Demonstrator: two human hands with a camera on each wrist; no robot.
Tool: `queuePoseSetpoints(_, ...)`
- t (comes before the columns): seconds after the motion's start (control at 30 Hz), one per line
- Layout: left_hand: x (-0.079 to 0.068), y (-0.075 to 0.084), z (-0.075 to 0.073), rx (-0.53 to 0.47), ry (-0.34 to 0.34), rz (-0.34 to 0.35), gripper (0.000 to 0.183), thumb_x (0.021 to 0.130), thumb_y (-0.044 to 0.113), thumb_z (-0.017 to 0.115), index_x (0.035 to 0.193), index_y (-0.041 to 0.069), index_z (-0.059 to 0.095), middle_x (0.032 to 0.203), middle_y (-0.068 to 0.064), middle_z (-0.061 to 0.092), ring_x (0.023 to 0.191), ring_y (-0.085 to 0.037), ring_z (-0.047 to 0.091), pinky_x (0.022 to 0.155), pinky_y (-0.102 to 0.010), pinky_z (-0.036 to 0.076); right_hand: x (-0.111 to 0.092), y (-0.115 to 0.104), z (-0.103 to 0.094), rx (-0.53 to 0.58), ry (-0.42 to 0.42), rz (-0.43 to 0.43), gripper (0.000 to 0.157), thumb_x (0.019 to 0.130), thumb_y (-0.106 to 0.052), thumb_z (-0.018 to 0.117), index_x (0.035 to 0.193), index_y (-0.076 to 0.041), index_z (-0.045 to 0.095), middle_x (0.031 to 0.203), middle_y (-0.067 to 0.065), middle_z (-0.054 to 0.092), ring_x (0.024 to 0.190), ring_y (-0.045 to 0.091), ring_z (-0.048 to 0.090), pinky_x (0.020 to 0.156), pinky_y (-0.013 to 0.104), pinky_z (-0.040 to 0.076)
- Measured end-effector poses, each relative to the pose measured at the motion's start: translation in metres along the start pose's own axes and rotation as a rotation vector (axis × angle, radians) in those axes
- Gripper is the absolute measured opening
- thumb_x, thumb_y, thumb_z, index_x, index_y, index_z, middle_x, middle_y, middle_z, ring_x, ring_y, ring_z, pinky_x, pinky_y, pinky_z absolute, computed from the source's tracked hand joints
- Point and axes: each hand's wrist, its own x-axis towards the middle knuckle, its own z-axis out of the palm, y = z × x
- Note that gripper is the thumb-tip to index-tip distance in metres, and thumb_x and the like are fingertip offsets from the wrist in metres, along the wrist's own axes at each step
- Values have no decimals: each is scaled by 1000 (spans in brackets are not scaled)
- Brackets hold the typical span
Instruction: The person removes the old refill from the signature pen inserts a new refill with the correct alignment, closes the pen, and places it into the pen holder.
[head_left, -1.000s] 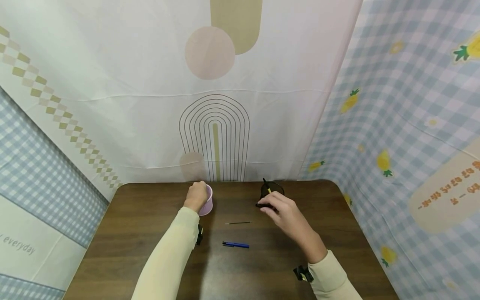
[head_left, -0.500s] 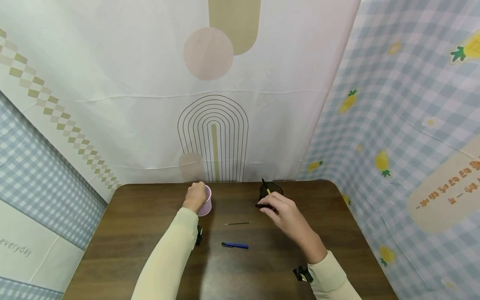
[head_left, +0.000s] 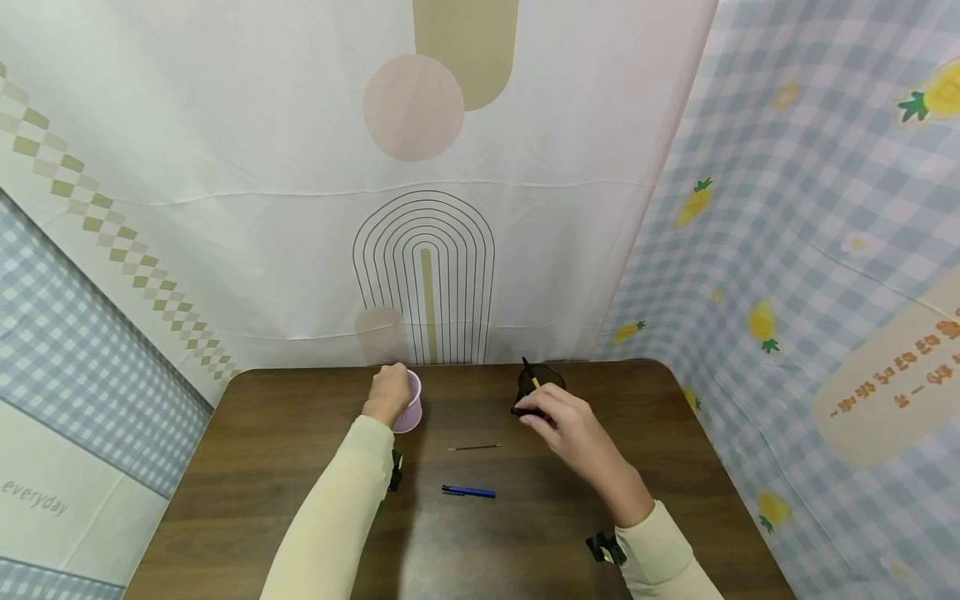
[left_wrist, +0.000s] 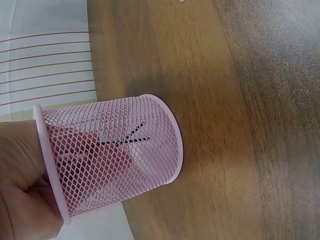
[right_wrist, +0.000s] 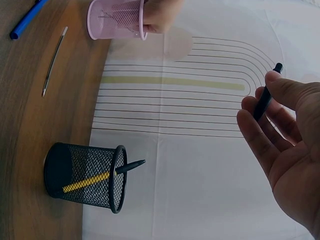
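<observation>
My left hand [head_left: 388, 394] reaches down into a pink mesh pen holder [left_wrist: 115, 155] at the table's back left. Through the mesh, thin dark sticks [left_wrist: 135, 140] show near its fingertips; whether the fingers pinch them is hidden. My right hand [right_wrist: 287, 125] pinches a short black pen [right_wrist: 263, 102] between thumb and fingers, raised beside a black mesh pen holder [right_wrist: 85, 175]. A yellow and black pen [right_wrist: 95, 181] leans inside that holder, its dark end sticking out over the rim.
A thin pen refill [head_left: 474, 447] lies on the brown table [head_left: 300, 475] between the hands. Nearer the front lies a blue pen [head_left: 468, 492]. A printed cloth [head_left: 300, 275] hangs along the table's back edge, and a checked one [head_left: 750, 192] at the right.
The head view has shifted slightly, moving the whole scene a little left. Both hands and the objects otherwise keep their places.
</observation>
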Motion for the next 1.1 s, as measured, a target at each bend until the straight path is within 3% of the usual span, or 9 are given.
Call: queuePoseSetpoints(1.1,-1,3,-13,-3,-116,-86,17,84,-3,59,97,-7,68,103,-31,71,93,-43,72,76,-50,60,3,1,-1,-2,-11,11,21,88,-4,79,105,-15,73,103,-2,69,82,8,61,66,21,52)
